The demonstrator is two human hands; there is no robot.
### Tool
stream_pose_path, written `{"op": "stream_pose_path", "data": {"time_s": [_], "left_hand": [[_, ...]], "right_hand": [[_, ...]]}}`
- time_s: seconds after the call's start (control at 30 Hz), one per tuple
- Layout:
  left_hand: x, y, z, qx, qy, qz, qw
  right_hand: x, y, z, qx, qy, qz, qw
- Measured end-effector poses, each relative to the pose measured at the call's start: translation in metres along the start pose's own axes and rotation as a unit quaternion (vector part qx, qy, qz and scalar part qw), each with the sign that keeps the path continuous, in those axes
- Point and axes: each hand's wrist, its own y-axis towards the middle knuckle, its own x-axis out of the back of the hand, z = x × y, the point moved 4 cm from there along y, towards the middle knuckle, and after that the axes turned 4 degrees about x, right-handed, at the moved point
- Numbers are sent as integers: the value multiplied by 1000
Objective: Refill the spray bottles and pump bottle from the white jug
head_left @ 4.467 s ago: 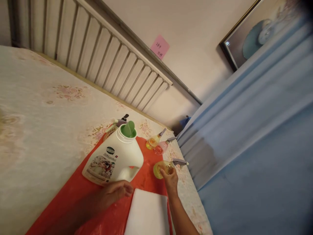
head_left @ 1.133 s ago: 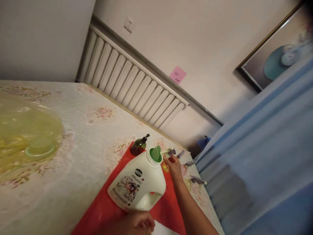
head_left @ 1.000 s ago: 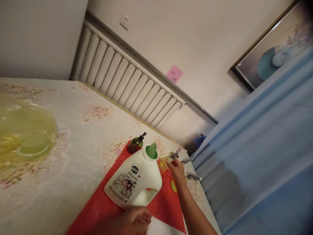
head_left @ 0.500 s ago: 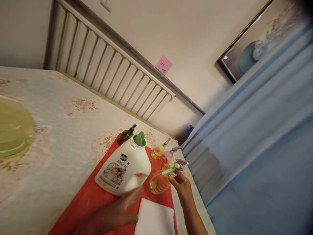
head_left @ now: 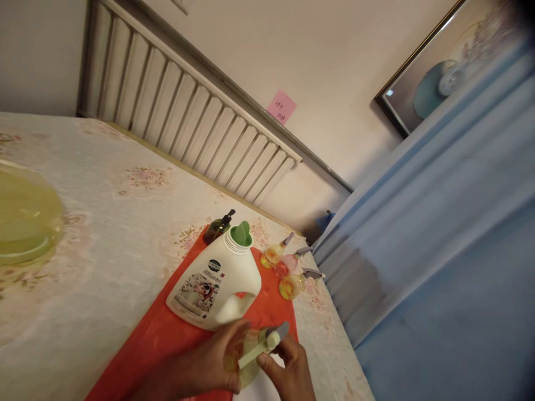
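At the bottom centre of the frame my left hand [head_left: 217, 362] wraps around a small yellowish spray bottle [head_left: 244, 359], while my right hand [head_left: 288, 370] pinches its grey-tipped sprayer head [head_left: 273, 337]. Just above stands the white detergent jug [head_left: 215, 278] on the red mat [head_left: 163, 334].

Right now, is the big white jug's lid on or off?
Off. The white jug stands upright with no cap; its green spout is bare.

Small yellowish spray bottle [head_left: 251, 356], tilted
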Motion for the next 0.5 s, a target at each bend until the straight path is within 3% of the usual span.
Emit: {"op": "stream_pose_path", "data": {"time_s": [0.33,0.5], "left_hand": [[7,-14,-32,-1,89,-40,995],[10,-19,-36,8,138,-46,989]], "right_hand": [[-21,-2,4,47,-17,-3,999],[-24,-5,0,57,-20,-3,998]]}}
